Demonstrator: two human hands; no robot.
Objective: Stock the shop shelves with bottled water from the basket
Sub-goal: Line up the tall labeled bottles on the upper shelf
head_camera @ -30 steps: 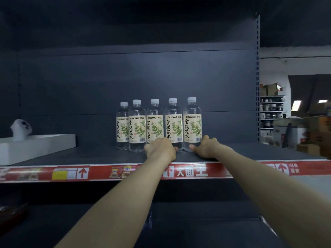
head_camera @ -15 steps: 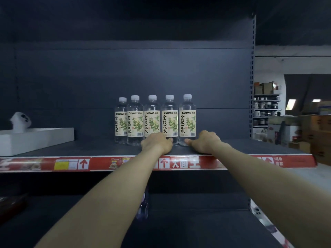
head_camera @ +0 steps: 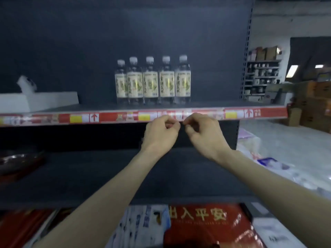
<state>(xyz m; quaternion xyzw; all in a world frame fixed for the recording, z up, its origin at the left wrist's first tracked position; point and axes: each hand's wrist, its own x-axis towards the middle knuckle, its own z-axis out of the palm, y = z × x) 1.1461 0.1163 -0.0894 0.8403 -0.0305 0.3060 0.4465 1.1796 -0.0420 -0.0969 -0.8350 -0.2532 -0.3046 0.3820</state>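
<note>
Several clear water bottles [head_camera: 152, 81] with white caps and cream leaf labels stand upright in a tight row on the dark shelf [head_camera: 223, 104], near its middle. My left hand [head_camera: 160, 134] and my right hand [head_camera: 203, 136] hang side by side just below the shelf's red price strip [head_camera: 107, 117], a little in front of the bottles. Both hands have loosely curled fingers and hold nothing. The basket is out of sight.
A white tray [head_camera: 41, 102] with a white object [head_camera: 26, 85] sits at the shelf's left end. A lower dark shelf [head_camera: 89, 176] runs beneath. Red packaged goods [head_camera: 211, 228] lie below. Cardboard boxes [head_camera: 315, 102] and racks stand at the right.
Both hands have come off the shelf edge by the bottles and dropped below the price strip. My view has tilted down, showing the lower shelf and red packages.
</note>
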